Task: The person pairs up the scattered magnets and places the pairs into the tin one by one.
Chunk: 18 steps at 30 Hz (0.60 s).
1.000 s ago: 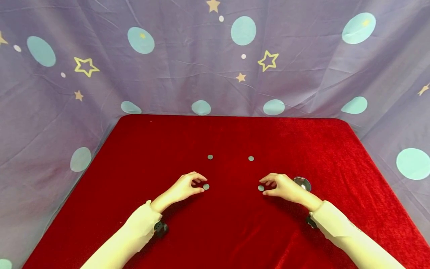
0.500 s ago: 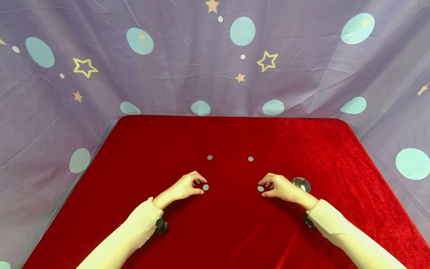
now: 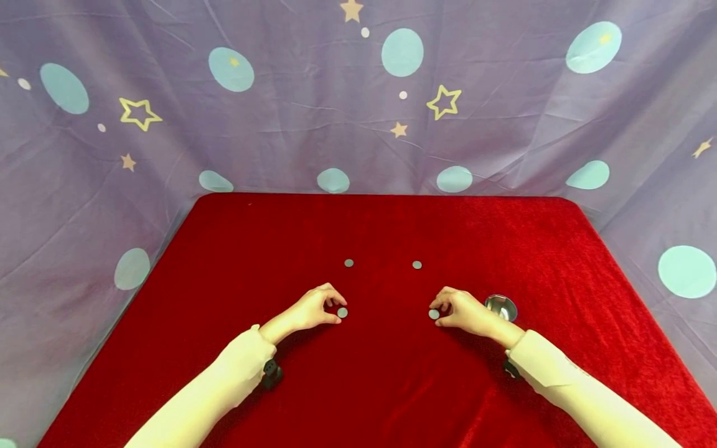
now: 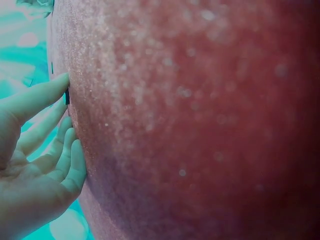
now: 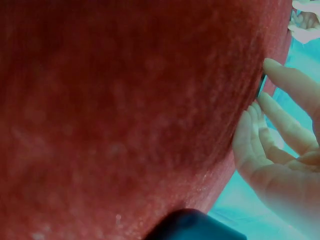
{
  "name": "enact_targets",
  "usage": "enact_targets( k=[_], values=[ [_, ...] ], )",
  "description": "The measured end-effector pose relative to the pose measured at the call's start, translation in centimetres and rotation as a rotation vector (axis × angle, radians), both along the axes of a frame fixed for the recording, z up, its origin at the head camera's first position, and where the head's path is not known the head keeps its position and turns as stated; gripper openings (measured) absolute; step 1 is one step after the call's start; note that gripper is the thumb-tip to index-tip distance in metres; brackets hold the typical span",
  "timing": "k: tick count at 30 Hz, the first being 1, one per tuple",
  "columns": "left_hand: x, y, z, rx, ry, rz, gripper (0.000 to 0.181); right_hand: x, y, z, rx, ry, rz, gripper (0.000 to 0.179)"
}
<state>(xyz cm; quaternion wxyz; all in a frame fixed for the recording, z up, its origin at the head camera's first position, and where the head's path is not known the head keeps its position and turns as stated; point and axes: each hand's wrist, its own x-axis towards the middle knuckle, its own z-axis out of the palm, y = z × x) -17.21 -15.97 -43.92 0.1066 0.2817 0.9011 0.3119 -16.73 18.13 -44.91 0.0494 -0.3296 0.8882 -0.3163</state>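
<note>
My left hand [image 3: 312, 308] rests low over the red cloth in the head view, thumb and index finger at opposite edges of a small flat grey disc [image 3: 342, 313]. Side-on in the left wrist view, this disc [image 4: 67, 96] is a thin dark edge between the two fingertips. Likewise, my right hand [image 3: 467, 312] pinches a second grey disc [image 3: 434, 315] by its rim. The right wrist view has that disc [image 5: 261, 86] lying on the cloth between thumb and index. Two matching discs lie farther back, one on the left [image 3: 349, 263] and one on the right [image 3: 417, 265].
A shiny round bowl [image 3: 501, 308] stands just beyond the right wrist. Red velvety cloth [image 3: 386, 386] covers the table. Behind and at both sides hangs a purple curtain [image 3: 313, 130] with stars and dots.
Thumb and index of both hands have closed in a little on their discs. All of the discs keep their places on the cloth. The head view has shifted slightly.
</note>
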Motion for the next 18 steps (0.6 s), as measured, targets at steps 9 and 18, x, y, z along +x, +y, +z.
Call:
enact_targets(
  k=[9, 18],
  values=[
    [0.03, 0.30, -0.03, -0.003, 0.015, 0.006, 0.023, -0.07, -0.29, -0.02, -0.011, 0.051, -0.011, 0.018],
    [0.07, 0.41, -0.03, -0.033, 0.031, 0.006, 0.020, -0.07, -0.41, 0.11, -0.010, 0.068, -0.001, 0.013]
  ],
)
